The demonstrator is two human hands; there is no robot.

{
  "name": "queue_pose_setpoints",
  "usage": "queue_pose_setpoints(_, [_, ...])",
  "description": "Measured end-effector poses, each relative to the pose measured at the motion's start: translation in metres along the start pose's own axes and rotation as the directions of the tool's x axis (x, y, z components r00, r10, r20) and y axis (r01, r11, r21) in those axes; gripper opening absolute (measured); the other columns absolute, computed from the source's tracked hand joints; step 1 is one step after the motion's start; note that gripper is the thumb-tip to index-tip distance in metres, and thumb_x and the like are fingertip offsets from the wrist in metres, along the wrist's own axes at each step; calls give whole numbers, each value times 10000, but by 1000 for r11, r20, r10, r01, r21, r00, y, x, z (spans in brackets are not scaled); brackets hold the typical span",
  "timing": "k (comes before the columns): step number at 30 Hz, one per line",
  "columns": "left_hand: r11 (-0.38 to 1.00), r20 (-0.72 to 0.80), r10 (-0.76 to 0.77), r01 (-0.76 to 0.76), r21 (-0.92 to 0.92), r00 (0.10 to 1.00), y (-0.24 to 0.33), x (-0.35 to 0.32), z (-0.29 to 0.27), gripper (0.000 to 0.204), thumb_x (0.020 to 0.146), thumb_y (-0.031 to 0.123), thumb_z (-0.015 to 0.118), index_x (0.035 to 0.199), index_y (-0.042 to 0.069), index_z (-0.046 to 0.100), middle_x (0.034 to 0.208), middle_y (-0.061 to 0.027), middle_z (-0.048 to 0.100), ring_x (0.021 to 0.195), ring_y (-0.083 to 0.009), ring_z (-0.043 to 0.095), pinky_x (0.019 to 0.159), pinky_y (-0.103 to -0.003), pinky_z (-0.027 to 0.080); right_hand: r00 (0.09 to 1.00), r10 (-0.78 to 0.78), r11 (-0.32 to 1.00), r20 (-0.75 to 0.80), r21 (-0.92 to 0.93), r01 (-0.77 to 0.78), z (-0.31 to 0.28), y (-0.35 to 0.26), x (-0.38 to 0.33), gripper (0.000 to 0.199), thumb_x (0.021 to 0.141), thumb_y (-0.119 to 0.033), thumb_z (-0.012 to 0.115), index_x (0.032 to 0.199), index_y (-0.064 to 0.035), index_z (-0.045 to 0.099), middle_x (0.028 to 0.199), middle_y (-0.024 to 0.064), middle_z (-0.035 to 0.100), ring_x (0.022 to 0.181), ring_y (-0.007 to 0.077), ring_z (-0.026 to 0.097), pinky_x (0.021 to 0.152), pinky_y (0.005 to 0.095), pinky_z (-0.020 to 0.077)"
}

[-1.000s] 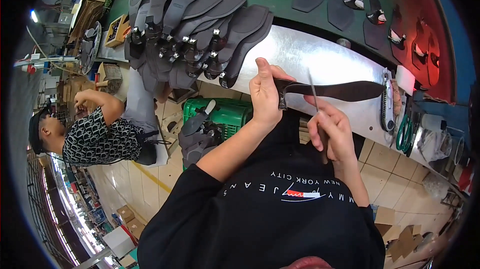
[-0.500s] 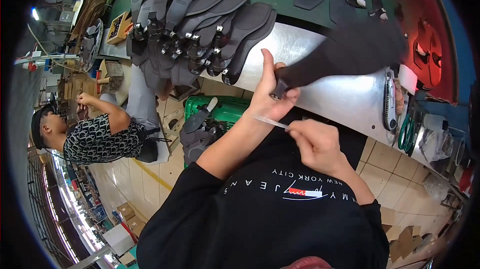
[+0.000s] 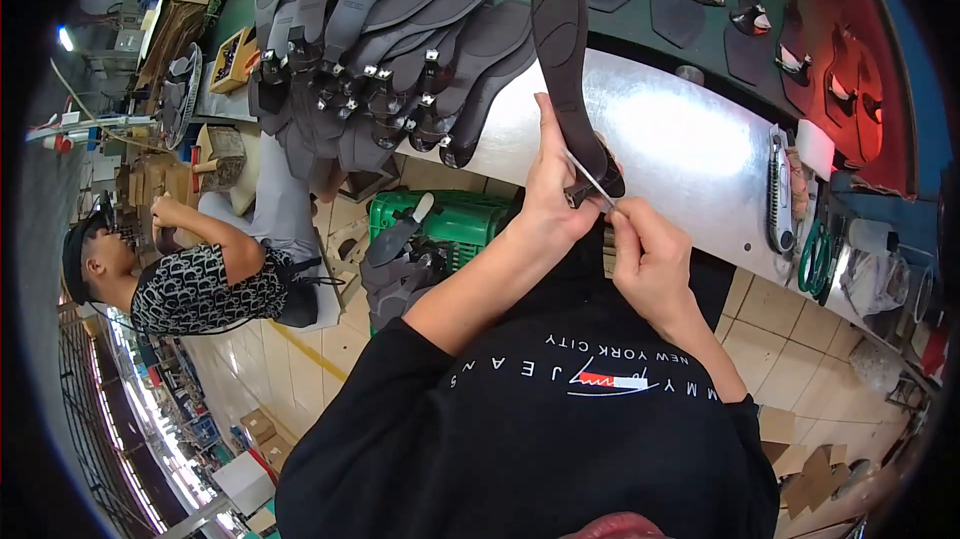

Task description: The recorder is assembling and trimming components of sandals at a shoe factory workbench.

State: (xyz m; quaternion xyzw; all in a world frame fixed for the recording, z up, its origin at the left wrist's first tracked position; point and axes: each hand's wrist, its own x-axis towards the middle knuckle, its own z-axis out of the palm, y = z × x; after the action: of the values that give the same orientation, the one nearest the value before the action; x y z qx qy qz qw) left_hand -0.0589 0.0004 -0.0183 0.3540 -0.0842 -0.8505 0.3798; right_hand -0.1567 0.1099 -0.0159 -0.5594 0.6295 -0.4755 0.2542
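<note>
My left hand is closed around the heel end of a dark grey shoe sole, which points up and away over the table edge. The sole's ridged face shows, and a small black strap or heel part sits at its near end. In my right hand is a thin, flat metal strip, pinched between thumb and fingers. The strip lies against the heel end, beside my left palm. Whether it is a blade or a file I cannot tell.
A heap of similar soles lies left on the bench. Several soles with straps stand in a row at far right. A utility knife and green scissors lie right. A green crate holds soles; a co-worker sits left.
The sole has swung from pointing right to pointing away from me. My right hand has risen, bringing the metal strip from near my left wrist to the sole's heel end.
</note>
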Motion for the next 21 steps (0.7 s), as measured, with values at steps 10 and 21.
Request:
queue_pose_setpoints(10, [999, -170, 23, -15, 49, 985, 1, 9, 2, 570, 900, 684, 459, 709, 147, 484, 636, -28, 493, 621, -230, 547, 631, -381, 451, 995, 33, 995, 94, 92, -42, -3, -13, -12, 30, 879, -16, 600, 900, -37, 596, 700, 110, 598, 565, 234, 602, 539, 329, 477])
queue_pose_setpoints(21, [979, 0, 55, -54, 196, 998, -6, -3, 2, 656, 906, 712, 406, 569, 149, 397, 636, -51, 546, 610, -182, 554, 621, -327, 447, 869, 305, 496, 390, 713, -495, -7, -9, 0, 589, 985, -40, 468, 1530, -106, 256, 637, 12, 519, 510, 51, 430, 482, 186, 360])
